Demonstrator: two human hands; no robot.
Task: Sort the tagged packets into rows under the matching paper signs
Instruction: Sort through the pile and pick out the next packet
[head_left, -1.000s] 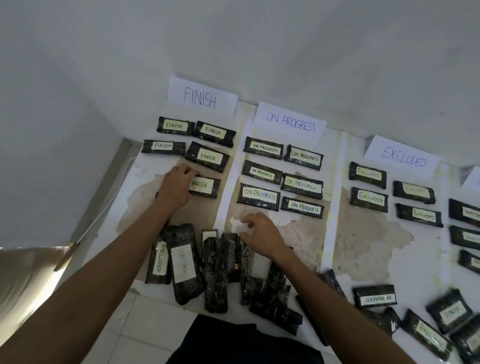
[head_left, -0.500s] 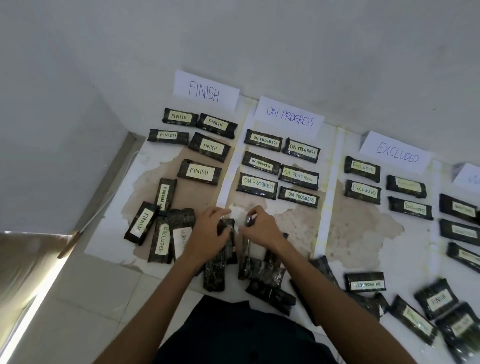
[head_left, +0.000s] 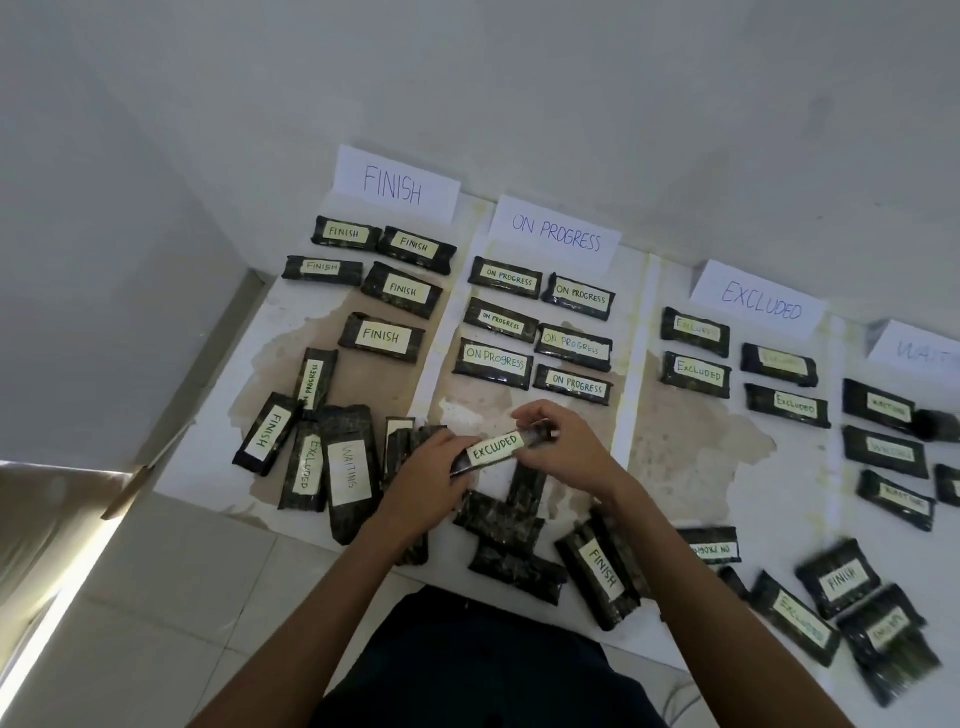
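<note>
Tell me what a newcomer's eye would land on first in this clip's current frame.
Both hands, left and right, hold one dark packet tagged EXCLUDED above the middle of the sheet. Behind it, along the wall, stand white paper signs: FINISH, ON PROGRESS and EXCLUDED, each with neat rows of matching packets below. Nearer the person, an unsorted heap of packets lies crisscrossed.

Person, head-camera view: two bare forearms without sleeves, watch, bands or rings, ending in an ungloved left hand (head_left: 426, 480) and an ungloved right hand (head_left: 563, 449); a dark, plain garment (head_left: 483, 670) covering the lap at the lower edge.
</note>
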